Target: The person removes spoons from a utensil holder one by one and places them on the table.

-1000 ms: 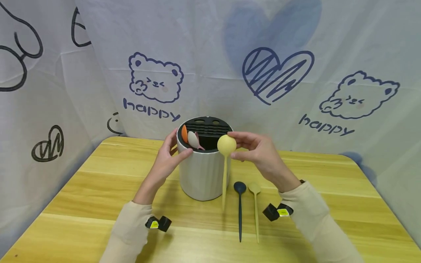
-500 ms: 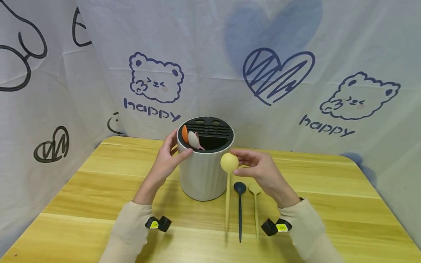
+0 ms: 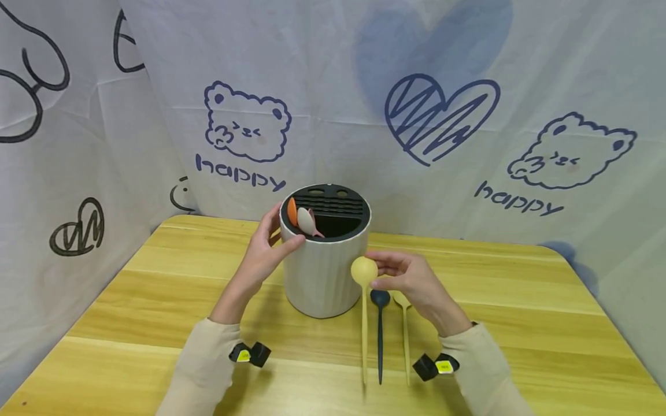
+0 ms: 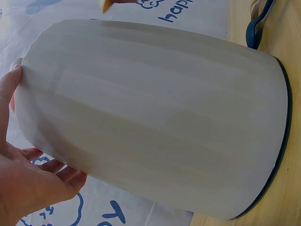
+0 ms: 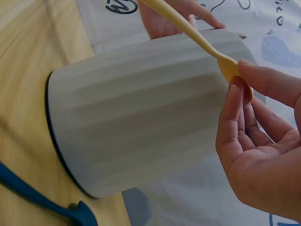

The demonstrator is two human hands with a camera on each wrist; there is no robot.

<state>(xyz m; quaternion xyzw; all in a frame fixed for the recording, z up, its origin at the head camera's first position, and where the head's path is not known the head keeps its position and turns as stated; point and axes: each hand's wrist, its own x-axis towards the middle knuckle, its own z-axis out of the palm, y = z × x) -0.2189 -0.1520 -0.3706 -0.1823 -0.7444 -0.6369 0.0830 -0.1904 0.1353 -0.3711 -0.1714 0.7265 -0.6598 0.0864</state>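
Observation:
A pale ribbed utensil holder (image 3: pixel 322 277) stands upright on the table. My left hand (image 3: pixel 265 251) holds it from the left, thumb at the front rim and fingers along the side. At the holder's right, my right hand (image 3: pixel 413 286) pinches a yellow spoon (image 3: pixel 364 271) by its round bowl, the handle pointing down towards me. In the right wrist view, thumb and fingertips grip the bowl of this spoon (image 5: pixel 228 68). Orange (image 3: pixel 292 212) and whitish (image 3: pixel 306 221) spoon heads and a pink piece (image 3: pixel 314 229) stick up from the holder's black top.
On the wooden table (image 3: pixel 156 323), a dark blue spoon (image 3: pixel 380 323) and another yellow spoon (image 3: pixel 406 341) lie side by side, just right of the held one. The right hand partly covers that second yellow spoon's head. A printed white cloth (image 3: pixel 333 150) hangs behind the table.
My right hand has brought the yellow spoon down and towards me, from beside the holder's rim to beside its lower wall. The left hand stays on the holder.

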